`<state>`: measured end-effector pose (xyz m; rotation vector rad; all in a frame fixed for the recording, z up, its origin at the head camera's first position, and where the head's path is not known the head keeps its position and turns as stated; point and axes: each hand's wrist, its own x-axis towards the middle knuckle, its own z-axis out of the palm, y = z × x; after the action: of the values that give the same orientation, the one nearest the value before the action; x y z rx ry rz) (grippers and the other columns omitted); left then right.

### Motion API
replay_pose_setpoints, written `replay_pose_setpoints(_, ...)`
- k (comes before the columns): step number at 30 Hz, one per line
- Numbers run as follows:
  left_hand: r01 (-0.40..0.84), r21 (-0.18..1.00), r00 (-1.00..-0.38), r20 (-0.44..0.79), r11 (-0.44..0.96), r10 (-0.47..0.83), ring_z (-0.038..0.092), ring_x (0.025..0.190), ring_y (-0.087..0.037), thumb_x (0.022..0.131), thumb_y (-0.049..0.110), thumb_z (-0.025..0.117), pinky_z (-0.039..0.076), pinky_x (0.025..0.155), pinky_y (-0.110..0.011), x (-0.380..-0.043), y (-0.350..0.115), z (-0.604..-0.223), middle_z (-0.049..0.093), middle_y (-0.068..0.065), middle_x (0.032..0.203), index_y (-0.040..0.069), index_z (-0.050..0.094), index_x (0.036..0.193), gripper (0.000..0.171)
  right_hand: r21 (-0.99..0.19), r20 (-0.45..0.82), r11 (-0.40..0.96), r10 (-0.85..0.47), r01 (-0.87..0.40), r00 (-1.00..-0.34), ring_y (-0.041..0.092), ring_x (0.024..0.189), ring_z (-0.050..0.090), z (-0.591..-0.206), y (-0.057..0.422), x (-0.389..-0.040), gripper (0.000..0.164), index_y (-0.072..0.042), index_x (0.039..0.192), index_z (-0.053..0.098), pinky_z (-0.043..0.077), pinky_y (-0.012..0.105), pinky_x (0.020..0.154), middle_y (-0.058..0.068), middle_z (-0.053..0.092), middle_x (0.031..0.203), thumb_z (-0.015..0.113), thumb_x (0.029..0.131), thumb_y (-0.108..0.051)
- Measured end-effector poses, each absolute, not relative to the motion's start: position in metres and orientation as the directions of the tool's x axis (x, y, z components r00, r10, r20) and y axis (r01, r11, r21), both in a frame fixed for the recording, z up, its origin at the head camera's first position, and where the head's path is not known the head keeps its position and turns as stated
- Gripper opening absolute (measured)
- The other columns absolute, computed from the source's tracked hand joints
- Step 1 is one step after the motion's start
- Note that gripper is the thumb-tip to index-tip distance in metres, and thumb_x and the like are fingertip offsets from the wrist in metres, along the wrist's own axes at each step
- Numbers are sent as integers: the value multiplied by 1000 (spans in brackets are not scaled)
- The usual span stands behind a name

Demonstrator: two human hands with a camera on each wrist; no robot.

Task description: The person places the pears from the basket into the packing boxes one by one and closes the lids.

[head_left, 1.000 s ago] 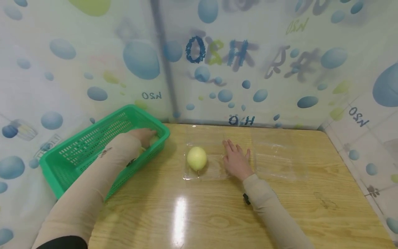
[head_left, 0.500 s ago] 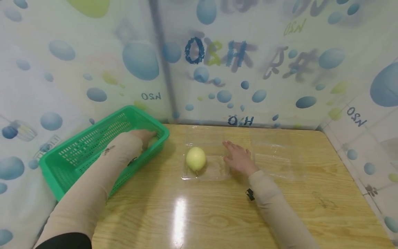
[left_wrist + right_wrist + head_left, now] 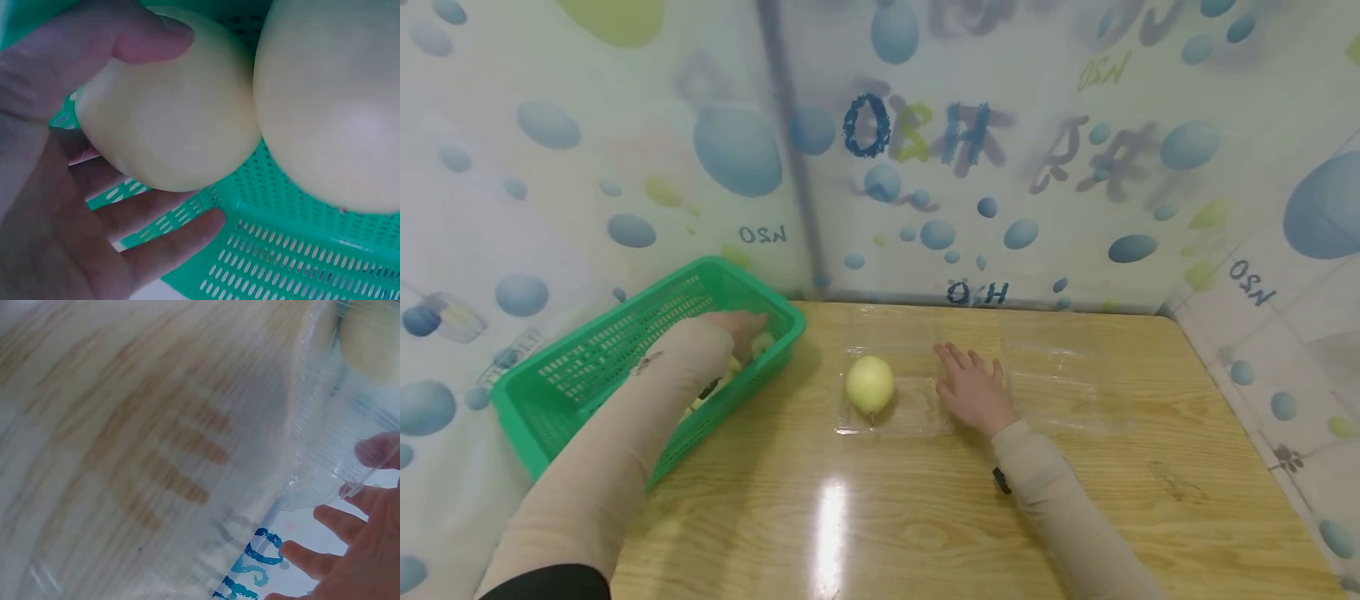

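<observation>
One packed fruit [image 3: 870, 385] is sitting at six o'clock, left fingers [image 3: 175, 244] gripping unpacked fruit [image 3: 169, 119] at nine, right fingers [image 3: 340, 524] lying straight.

Left hand [image 3: 56, 200] at left of frame, thumb over pale round fruit [image 3: 169, 119], fingers spread below. Second pale fruit [image 3: 331, 106] just beside, upper right. Perforated green basket [image 3: 194, 269], lower right.

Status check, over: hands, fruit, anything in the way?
Left hand gripping pale fruit inside green basket. Right hand, fingers spread, at edge of clear container. One yellow fruit sits in container. Possible obstacle: neighboring fruit right beside gripped one.
</observation>
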<state>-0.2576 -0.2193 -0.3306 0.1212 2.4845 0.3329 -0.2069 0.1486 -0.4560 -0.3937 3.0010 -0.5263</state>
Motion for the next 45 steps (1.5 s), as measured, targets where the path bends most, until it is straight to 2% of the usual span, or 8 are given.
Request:
replay_pose_setpoints(2, 125, 228, -802, -550, 966, 233, 27, 135, -47, 78, -5, 61, 43, 95, -56, -263, -222, -331, 14, -23, 156, 9, 13, 155, 92, -334, -10, 911, -260, -242, -965, 45, 136, 29, -456, 148, -207, 59, -16, 153, 29, 12, 73, 104, 10, 31, 154, 48, 99, -30)
replay_pose_setpoints(6, 241, 158, -800, -527, 958, 288, 34, 131, -46, 71, -2, 64, 51, 79, -47, -270, -227, -333, 21, -26, 153, 8, 19, 154, 95, -320, 6, 914, -259, -248, -966, 44, 136, 28, -455, 147, -206, 58, -15, 152, 31, 13, 72, 105, 11, 33, 153, 48, 98, -30)
replay_pose_setpoints(11, 349, 113, -792, -494, 930, 358, 25, 134, -52, 70, 7, 67, 43, 93, -60, -275, -232, -334, 27, -32, 148, 5, 30, 150, 88, -293, 54, 907, -302, -304, -952, 41, 137, 29, -457, 146, -207, 57, -7, 150, 33, 15, 64, 110, 18, 36, 150, 50, 98, -26)
replay_pose_setpoints(18, 397, 132, -793, -449, 908, 412, 31, 130, -53, 74, 12, 74, 31, 100, -68, -272, -240, -326, 36, -32, 142, 3, 38, 145, 80, -274, 105, 900, -323, -340, -941, 40, 135, 33, -457, 144, -207, 55, -1, 146, 37, 18, 58, 112, 21, 40, 146, 51, 96, -20)
replay_pose_setpoints(25, 425, 139, -796, -413, 894, 443, 48, 115, -50, 73, 9, 76, 45, 86, -61, -271, -249, -322, 49, -30, 127, 3, 44, 139, 74, -282, 182, 881, -339, -379, -923, 39, 130, 41, -460, 143, -206, 53, 5, 141, 41, 28, 51, 110, 26, 45, 140, 53, 93, -13)
replay_pose_setpoints(31, 422, 161, -801, -396, 892, 450, 49, 112, -48, 70, 3, 74, 48, 82, -58, -269, -250, -313, 48, -31, 127, 3, 44, 139, 74, -295, 198, 873, -341, -388, -919, 40, 128, 43, -460, 143, -207, 53, 7, 140, 41, 31, 49, 110, 28, 45, 138, 54, 92, -11)
replay_pose_setpoints(41, 419, 181, -797, -396, 889, 456, 26, 131, -56, 75, 7, 72, 34, 97, -69, -263, -244, -305, 30, -38, 143, 3, 36, 146, 80, -279, 179, 881, -344, -383, -922, 40, 129, 41, -461, 143, -207, 54, 7, 142, 40, 29, 49, 111, 28, 45, 139, 53, 93, -12)
replay_pose_setpoints(45, 433, 185, -799, -374, 882, 471, 32, 129, -52, 76, 9, 74, 34, 98, -67, -260, -239, -302, 35, -35, 141, 6, 37, 146, 80, -273, 183, 881, -346, -385, -920, 40, 129, 42, -462, 143, -208, 53, 7, 141, 40, 29, 50, 110, 28, 45, 139, 53, 93, -12)
